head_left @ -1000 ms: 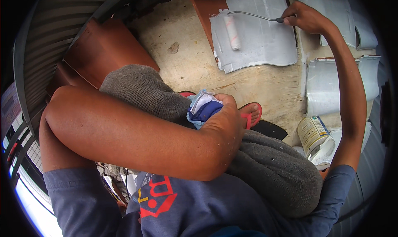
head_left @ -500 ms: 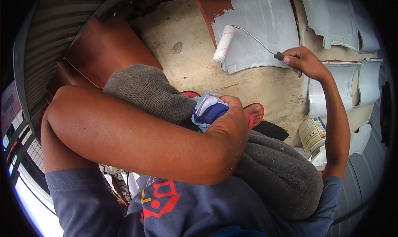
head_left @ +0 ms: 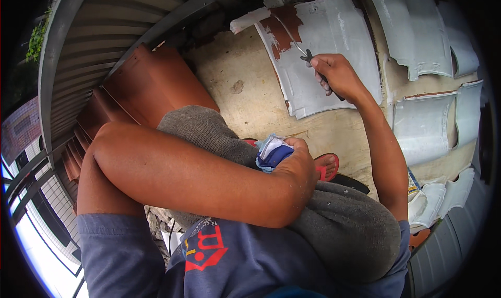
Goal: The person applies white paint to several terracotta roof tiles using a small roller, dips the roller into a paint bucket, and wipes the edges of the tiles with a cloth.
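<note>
Roller (head_left: pixel 251 20) is extending past the part-grey tile (head_left: pixel 334 34); right hand (head_left: pixel 338 76) is gripping its handle (head_left: pixel 308 56), left hand (head_left: pixel 298 163) is holding blue-and-white bundle (head_left: pixel 276 155).

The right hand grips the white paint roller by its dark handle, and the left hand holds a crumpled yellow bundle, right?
The yellow is wrong: the head view shows the left hand holding a crumpled blue-and-white bundle. The right hand does grip the white paint roller by its dark handle.

white roller (head_left: pixel 254 20), grey-and-brown tile (head_left: pixel 336 50)
</note>
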{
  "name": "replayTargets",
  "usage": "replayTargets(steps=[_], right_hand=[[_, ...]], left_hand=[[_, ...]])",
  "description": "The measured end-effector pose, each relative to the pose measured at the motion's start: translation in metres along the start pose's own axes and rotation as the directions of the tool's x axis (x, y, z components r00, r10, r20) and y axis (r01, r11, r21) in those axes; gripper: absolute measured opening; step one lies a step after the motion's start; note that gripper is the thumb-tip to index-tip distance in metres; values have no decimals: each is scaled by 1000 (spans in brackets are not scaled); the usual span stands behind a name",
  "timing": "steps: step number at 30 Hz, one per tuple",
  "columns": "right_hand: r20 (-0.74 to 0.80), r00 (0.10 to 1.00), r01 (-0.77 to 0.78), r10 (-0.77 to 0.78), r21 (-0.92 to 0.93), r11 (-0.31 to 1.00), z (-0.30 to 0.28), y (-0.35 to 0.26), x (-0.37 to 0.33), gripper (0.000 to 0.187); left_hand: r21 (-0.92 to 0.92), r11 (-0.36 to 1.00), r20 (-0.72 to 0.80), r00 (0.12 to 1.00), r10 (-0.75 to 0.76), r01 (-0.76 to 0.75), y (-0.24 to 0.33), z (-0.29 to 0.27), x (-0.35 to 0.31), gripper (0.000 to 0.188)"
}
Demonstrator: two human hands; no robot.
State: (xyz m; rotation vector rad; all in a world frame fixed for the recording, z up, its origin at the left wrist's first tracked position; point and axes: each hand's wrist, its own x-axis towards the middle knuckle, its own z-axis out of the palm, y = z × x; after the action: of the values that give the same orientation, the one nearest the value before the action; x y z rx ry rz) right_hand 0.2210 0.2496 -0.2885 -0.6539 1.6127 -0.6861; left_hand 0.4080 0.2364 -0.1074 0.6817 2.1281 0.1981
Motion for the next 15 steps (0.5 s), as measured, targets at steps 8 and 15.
replayTargets(steps=[8,15], right_hand=[[23,998,-54,56,-93,994,-13,5,-21,32],[6,995,-93,97,-207,974,-72,31,-77,31]], left_hand=[[-88,995,54,998,-32,36,-6,2,-15,29],[-35,999,-19,999,33,-33,-4,4,-17,29]])
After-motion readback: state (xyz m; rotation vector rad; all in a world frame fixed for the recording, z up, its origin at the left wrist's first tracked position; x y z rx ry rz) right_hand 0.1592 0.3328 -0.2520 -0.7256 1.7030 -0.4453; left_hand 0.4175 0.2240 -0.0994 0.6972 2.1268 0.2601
